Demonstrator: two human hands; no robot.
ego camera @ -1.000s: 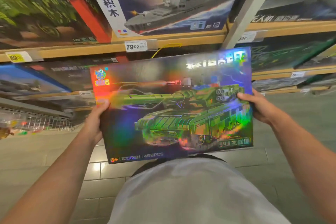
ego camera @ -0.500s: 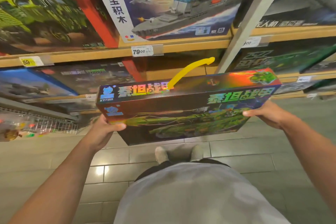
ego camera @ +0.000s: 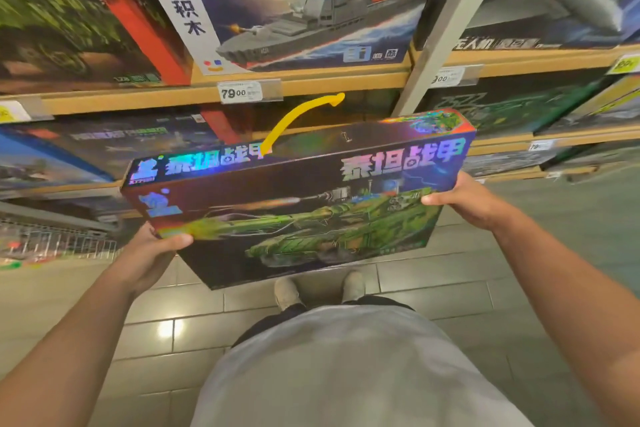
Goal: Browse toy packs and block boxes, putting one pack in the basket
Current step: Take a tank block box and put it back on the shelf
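A large holographic block box (ego camera: 298, 198) with a green tank on its front is held between both hands in front of the shelves, tilted so its top edge with shiny lettering faces me. A yellow carry handle (ego camera: 294, 118) arcs up from that top edge. My left hand (ego camera: 156, 253) grips the box's lower left corner, thumb on the front. My right hand (ego camera: 464, 201) grips its right edge, thumb across the front. No basket shows in this view.
Wooden shelves (ego camera: 311, 83) hold more block boxes, among them a warship box (ego camera: 311, 3) above a 79.00 price tag (ego camera: 240, 92). A white upright post (ego camera: 446, 21) divides the shelving. A wire rack (ego camera: 59, 243) sits low at the left. Grey floor tiles and my shoes (ego camera: 318, 288) lie below.
The box has tipped from front-facing to leaning away, so its top edge and yellow handle now show. Both hands kept their hold; the box then tilted back slightly toward me.
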